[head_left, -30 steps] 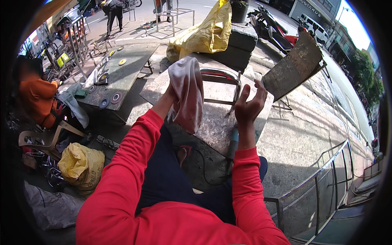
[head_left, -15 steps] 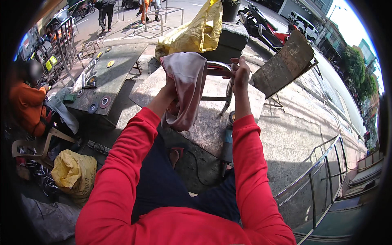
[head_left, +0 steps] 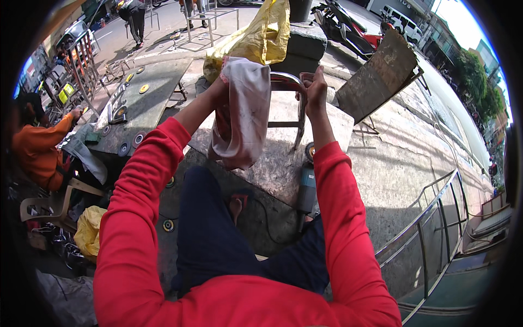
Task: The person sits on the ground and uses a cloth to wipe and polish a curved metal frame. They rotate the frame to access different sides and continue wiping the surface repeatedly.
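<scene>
One bent metal frame point(head_left: 300, 117) sits over the bench point(head_left: 275, 170): our right hand point(head_left: 316, 96) clasps its right corner; whether our left hand point(head_left: 220, 90), under the cloth point(head_left: 248, 111), grips, we cannot tell. Slack cloth could slip, we judge, tipping the frame.

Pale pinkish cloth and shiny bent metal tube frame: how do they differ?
The cloth hangs in limp folds; the frame looks rigid. The cloth is dull and blotchy, the frame glossy. The cloth drapes over the left hand; the right hand touches the frame. Both catch sunlight.

one pinkish rag point(head_left: 246, 114), two yellow sacks point(head_left: 272, 38) point(head_left: 89, 233)
</scene>
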### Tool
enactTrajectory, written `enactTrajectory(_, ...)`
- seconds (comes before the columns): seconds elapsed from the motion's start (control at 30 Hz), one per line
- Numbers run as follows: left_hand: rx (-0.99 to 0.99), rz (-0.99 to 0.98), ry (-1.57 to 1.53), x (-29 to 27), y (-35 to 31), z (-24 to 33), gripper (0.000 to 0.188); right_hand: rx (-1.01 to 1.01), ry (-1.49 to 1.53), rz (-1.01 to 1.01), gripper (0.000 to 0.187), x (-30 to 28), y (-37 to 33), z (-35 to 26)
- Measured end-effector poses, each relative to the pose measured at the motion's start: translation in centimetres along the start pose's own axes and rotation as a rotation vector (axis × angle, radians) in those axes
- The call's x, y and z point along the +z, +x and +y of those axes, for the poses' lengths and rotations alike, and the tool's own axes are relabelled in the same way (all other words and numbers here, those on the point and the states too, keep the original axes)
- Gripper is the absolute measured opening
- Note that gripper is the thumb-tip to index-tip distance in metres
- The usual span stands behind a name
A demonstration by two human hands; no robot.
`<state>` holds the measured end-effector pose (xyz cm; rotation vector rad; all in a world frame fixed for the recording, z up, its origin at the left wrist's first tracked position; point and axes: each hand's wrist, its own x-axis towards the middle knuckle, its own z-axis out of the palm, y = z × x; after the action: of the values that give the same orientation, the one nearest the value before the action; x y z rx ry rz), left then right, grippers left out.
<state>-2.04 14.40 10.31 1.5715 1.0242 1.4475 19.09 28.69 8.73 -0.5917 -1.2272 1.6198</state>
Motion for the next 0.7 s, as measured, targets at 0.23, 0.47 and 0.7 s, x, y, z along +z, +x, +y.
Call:
enactTrajectory(0.23,0.211,0.002,0.739,-0.7,-1.1,-1.4,0.025,-0.021,-0.086,0.037,0.067,0.2,0.4,0.3)
enactTrajectory(0.47,-0.116,-0.135,0.169,-1.3,2.1,-1.1,0.039,-0.014,-0.060,0.033,0.063,0.3,0.9,0.6)
enactTrajectory(0.7,-0.170,-0.075,-0.245,-3.6,1.3,-3.5,0.032,-0.017,-0.036,0.055,0.062,0.5,0.5,0.6)
